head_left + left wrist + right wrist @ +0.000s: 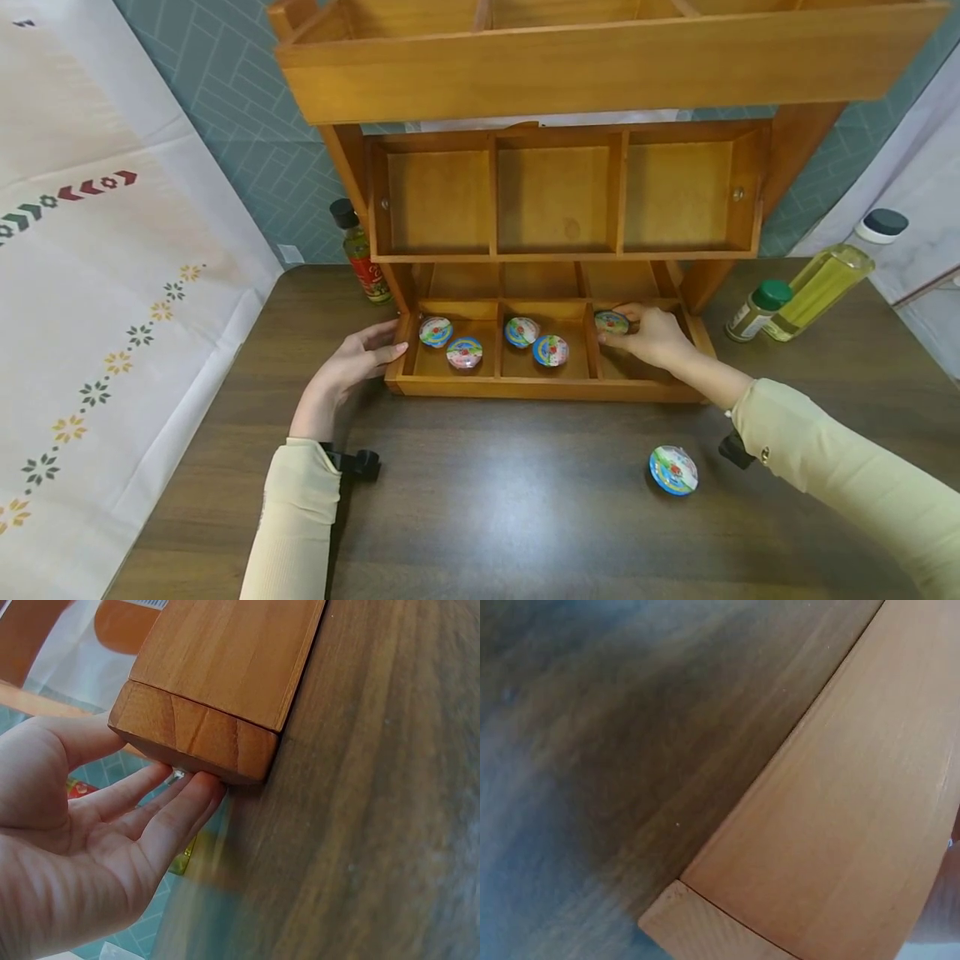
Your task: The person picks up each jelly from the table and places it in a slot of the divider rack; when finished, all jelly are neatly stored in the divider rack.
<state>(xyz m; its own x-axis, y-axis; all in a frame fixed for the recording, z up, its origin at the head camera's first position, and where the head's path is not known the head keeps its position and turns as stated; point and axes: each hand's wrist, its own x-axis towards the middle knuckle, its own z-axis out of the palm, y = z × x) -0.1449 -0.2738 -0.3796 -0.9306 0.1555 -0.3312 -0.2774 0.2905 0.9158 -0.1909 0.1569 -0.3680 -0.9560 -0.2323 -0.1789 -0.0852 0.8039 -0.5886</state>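
Note:
A tiered wooden rack [540,388] stands on the table, its lowest tray split into compartments. My left hand [358,360] holds the tray's left end, thumb at the rim and fingers against the outer side; the left wrist view shows them at the wooden corner [191,735]. Inside the right compartment, my right hand [654,335] pinches a small round foil-lidded cup [611,322] between thumb and fingers. Two like cups [464,352] lie in the left compartment and two more cups [551,351] in the middle one. The right wrist view shows the tray's front board [832,817], not the hand.
Another lidded cup [673,470] lies on the table in front of the rack, near the right forearm. A red-labelled bottle [366,265] stands behind the left hand. To the rack's right are a green-capped jar [756,312] and an oil bottle [821,287]. Upper tiers [585,79] overhang.

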